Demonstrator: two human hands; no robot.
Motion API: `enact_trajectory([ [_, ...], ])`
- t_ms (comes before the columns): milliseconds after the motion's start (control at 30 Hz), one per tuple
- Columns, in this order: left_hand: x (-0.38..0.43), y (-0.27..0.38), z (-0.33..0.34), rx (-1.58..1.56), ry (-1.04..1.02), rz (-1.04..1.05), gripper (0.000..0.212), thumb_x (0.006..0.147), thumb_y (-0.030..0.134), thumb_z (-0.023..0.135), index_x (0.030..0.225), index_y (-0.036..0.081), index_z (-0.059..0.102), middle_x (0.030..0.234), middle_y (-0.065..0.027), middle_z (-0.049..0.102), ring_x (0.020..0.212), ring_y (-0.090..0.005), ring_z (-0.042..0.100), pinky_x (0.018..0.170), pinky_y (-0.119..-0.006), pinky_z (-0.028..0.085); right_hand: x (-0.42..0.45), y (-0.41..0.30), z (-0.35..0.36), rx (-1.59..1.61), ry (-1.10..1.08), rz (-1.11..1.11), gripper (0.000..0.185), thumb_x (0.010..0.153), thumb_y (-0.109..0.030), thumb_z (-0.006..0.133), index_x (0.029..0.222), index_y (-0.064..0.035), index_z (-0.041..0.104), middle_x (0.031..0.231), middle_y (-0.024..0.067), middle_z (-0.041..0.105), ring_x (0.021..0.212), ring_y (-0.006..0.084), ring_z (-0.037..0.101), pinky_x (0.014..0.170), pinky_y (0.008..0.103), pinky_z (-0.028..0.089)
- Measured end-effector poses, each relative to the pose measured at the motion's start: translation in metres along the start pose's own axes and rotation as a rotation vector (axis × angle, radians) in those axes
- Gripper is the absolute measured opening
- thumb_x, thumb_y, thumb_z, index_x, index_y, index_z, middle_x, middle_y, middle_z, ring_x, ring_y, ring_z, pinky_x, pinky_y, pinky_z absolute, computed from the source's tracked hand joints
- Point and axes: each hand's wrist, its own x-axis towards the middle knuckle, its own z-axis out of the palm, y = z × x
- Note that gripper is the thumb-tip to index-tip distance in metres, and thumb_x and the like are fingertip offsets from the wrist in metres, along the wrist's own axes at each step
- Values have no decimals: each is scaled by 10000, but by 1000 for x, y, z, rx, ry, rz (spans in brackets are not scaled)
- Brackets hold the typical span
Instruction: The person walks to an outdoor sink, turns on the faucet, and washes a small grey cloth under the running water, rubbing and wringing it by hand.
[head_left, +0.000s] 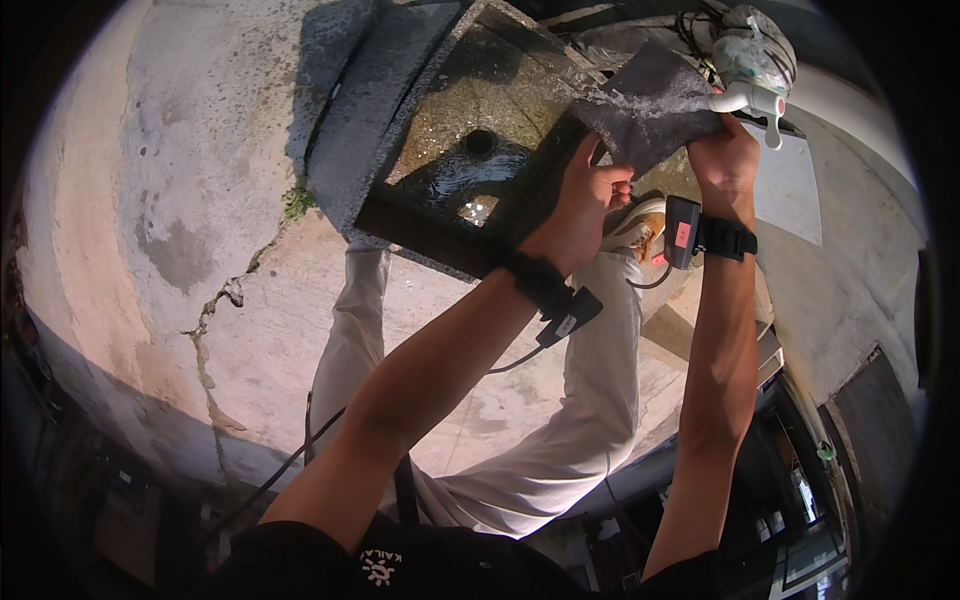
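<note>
Both my hands hold a dark grey, flat sheet (651, 105), whose material I cannot tell, under a white plastic tap (750, 101). Water runs from the spout across the sheet and splashes off its far side. My left hand (585, 195) grips the lower left edge, the fingers curled at the corner. My right hand (724, 161) pinches the right edge just beneath the spout, its fingertips partly hidden. Left of the sheet is a stone sink (420, 112) with a round drain hole (481, 142) and shallow water in its basin. Each wrist wears a black strap with a small device.
A plastic-wrapped pipe (754, 52) stands behind the tap. A pale flat panel (787, 184) leans at the right, with cardboard boxes (671, 326) lower down. My legs and one shoe (637, 225) are close below the sink. Cracked concrete (202, 330) lies to the left.
</note>
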Motion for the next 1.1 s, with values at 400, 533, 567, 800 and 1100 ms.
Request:
enact_trajectory([
  [400,12,10,-21,-303,-362,-105,467,849,-42,598,1203,225,453,1111,-34,560,979,-187,544,913,-449,435,-32,-14,0,-65,-31,73,443,1048,-88,325,1438,64,471,1510,222,485,1426,363,425,1253,511,240],
  [533,5,12,-18,-183,-352,-27,684,859,-65,591,1404,265,341,1126,-35,556,982,-183,566,908,-404,466,-38,-15,-4,-60,-3,66,467,1047,-91,319,1466,75,443,1515,229,477,1431,366,420,1256,509,236],
  [567,3,12,-17,-143,-340,-11,759,861,-70,590,1461,275,278,1130,-40,556,980,-182,576,900,-393,478,-39,-16,-5,-54,6,62,472,1047,-91,317,1472,78,437,1516,230,476,1431,366,420,1256,509,236],
  [800,0,16,-17,138,-302,-4,1106,855,-72,605,1634,308,-81,1192,-83,561,958,-169,621,837,-377,530,-57,-16,-5,-32,-8,51,478,1048,-91,313,1477,75,445,1528,219,473,1436,355,419,1259,501,232],
  [1100,14,25,-14,23,-391,31,1070,816,-80,586,1645,308,32,1278,-80,565,942,-173,612,807,-369,514,-45,-14,-5,-13,8,-13,472,1046,-85,306,1463,59,472,1514,210,495,1435,347,423,1260,494,233],
])
